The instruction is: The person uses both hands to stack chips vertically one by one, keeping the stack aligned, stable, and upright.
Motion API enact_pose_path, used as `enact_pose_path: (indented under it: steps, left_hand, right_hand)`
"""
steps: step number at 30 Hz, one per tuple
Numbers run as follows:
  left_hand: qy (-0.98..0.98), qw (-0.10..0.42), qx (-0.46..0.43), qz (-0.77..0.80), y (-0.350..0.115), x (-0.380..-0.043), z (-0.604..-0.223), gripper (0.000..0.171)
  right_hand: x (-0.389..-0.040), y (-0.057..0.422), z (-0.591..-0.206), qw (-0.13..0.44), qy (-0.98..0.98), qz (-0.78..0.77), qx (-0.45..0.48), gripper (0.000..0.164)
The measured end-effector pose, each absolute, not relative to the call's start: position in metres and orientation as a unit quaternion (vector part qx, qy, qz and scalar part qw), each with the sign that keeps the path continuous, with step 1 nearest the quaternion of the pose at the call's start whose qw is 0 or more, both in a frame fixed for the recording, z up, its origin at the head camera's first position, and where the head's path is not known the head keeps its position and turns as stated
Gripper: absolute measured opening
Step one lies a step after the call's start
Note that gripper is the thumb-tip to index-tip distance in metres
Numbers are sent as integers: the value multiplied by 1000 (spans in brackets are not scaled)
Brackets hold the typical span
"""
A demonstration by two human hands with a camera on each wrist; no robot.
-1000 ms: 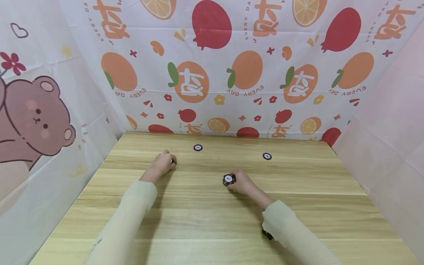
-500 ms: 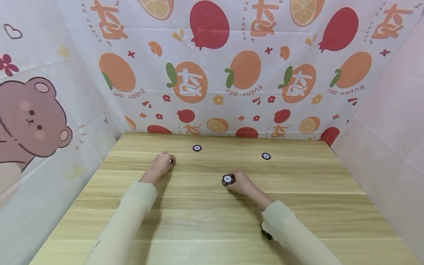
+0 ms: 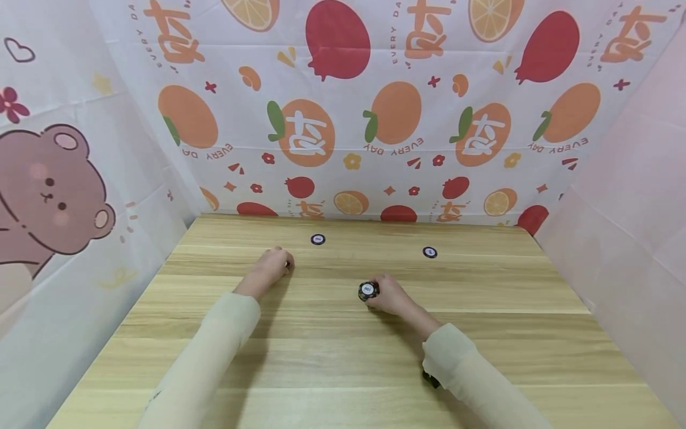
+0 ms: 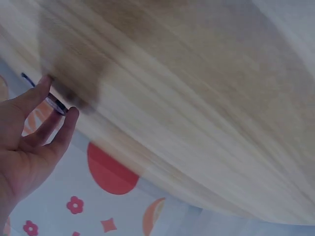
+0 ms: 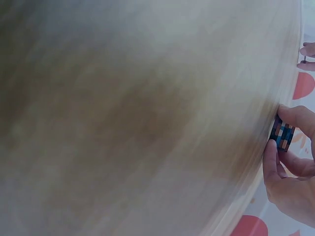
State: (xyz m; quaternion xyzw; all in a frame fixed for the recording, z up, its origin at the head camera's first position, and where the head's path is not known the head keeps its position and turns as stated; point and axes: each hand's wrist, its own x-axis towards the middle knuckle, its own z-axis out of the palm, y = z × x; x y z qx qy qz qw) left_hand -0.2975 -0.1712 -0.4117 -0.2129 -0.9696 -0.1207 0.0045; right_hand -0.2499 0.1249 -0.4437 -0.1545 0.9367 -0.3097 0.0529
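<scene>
In the head view my left hand (image 3: 272, 266) is low over the left part of the table. It pinches a single poker chip (image 4: 57, 104) on edge between thumb and fingertips, as the left wrist view shows. My right hand (image 3: 390, 295), near the table's middle, grips a short stack of poker chips (image 3: 367, 291), its top chip facing up with a white centre. From the side, in the right wrist view, the stack (image 5: 282, 133) shows several dark layers with lighter edge blocks. One flat chip (image 3: 318, 239) lies beyond the left hand, another (image 3: 430, 252) beyond the right.
A small dark object (image 3: 430, 379) lies partly hidden under the right sleeve (image 3: 450, 351); its kind cannot be made out. The wooden table (image 3: 321, 369) ends at a fruit-printed cloth (image 3: 354, 119) behind, with a bear-printed cloth (image 3: 59, 196) on the left.
My left hand has shifted slightly to the right with its chip. The right hand and its stack stay in place. The view has turned a little.
</scene>
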Motion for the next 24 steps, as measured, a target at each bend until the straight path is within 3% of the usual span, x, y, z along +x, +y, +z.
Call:
enact_pose_path:
  steps: [13, 24]
  left_hand:
    - [-967, -23, -235, -96, -157, -292, -404, 16]
    - [-964, -15, -250, -93, -143, -289, -402, 18]
  right_hand:
    - [-251, 125, -446, 54, 938, -309, -150, 44]
    - [-253, 126, -448, 46, 936, -313, -156, 43]
